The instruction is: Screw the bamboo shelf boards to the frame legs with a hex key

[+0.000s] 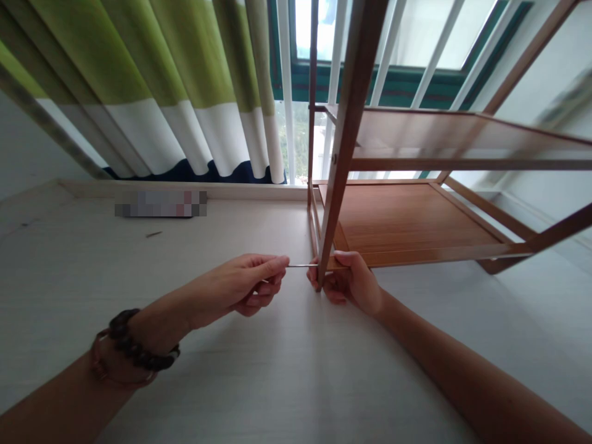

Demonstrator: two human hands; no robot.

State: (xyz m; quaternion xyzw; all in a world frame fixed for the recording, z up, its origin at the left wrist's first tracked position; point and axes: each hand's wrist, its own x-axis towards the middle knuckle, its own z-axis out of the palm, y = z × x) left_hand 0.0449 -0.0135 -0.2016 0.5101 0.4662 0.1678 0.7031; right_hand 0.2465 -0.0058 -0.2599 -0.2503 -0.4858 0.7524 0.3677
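Note:
My left hand [254, 280] pinches one end of a thin metal rod [301, 266], which looks like a hex key or slim screwdriver. Its far end meets the outer face of a leg [340, 154] of a brown wooden shelf rack [411, 219], low down near the foot. The exact tip and any screw there are too small to make out. On the other side of that leg, my right hand [354, 283] grips the bottom rail and the leg, with the thumb on top and fingers curled beneath and behind. Part of those fingers is hidden by the leg.
A blurred flat package [160, 204] lies on the pale floor [222, 382] by the wall, with a small thin piece [154, 234] near it. Green and white curtains [185, 92] hang at the left. White window bars [285, 80] stand behind the rack.

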